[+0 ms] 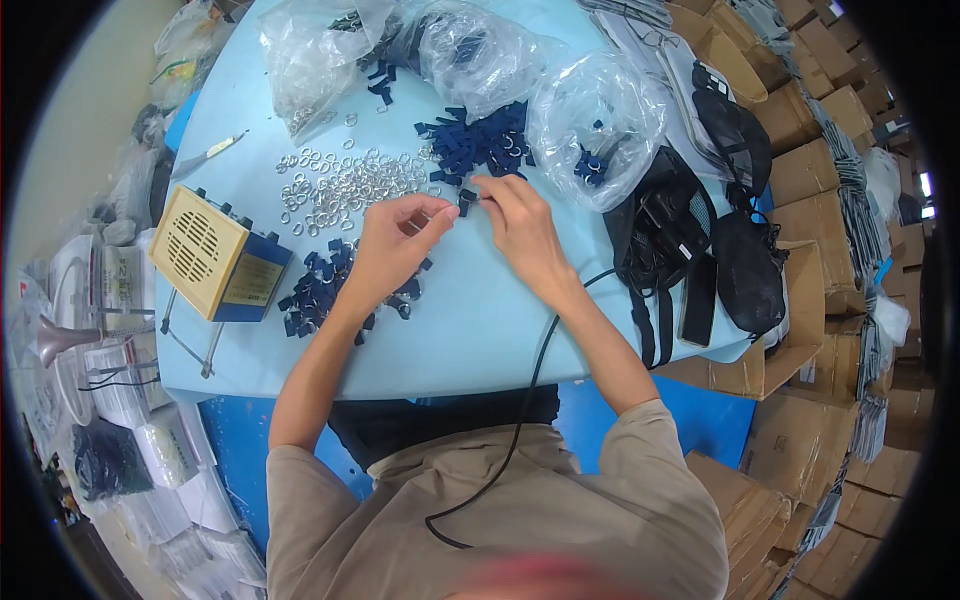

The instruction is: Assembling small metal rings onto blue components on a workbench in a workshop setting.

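Over the middle of the table my two hands come together around a small navy fabric strap piece [466, 199]. My left hand [400, 245] pinches at its left side with thumb and forefinger. The fingertips of my right hand [527, 232] are closed against its other side; whether a ring is in it is too small to tell. Just beyond lies a heap of navy strap pieces [480, 140]. Left of the hands spread loose silver metal rings [345, 192]. Partly behind my left forearm, more navy pieces [318, 292] are piled, some with rings on them.
A yellow-and-blue box-shaped device [222, 255] stands at the left, near a cutter knife [212, 152]. Clear plastic bags [600, 120] line the far side. A black bag [665, 215] and a phone [698, 300] lie right. A black cable [540, 365] crosses beside my right forearm. Cardboard boxes [800, 430] stack beyond.
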Action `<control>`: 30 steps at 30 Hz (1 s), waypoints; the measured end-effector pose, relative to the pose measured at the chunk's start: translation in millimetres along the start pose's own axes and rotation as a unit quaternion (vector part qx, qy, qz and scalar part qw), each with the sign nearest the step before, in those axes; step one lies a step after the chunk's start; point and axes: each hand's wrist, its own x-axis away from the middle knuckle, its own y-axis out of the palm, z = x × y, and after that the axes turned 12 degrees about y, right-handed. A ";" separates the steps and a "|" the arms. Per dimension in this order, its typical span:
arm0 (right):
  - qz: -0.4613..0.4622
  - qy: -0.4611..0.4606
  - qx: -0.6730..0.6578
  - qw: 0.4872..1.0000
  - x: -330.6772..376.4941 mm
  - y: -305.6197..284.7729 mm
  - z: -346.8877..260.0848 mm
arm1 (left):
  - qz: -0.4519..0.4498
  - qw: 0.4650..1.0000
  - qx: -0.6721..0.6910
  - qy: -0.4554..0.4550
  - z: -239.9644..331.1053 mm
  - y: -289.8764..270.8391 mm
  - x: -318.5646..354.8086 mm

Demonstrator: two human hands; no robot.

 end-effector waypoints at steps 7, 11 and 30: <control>-0.033 0.176 -0.393 0.902 -0.3 -12.7 -15.6 | 0.014 0.999 -0.024 0.034 10.8 2.8 0.2; -0.095 0.225 -0.436 0.866 2.2 -12.0 -15.1 | -0.022 0.999 -0.018 0.036 8.2 5.4 2.5; -0.122 0.208 -0.426 0.872 6.4 -13.6 -21.8 | 0.009 0.994 0.104 -0.038 -0.7 -2.3 -1.2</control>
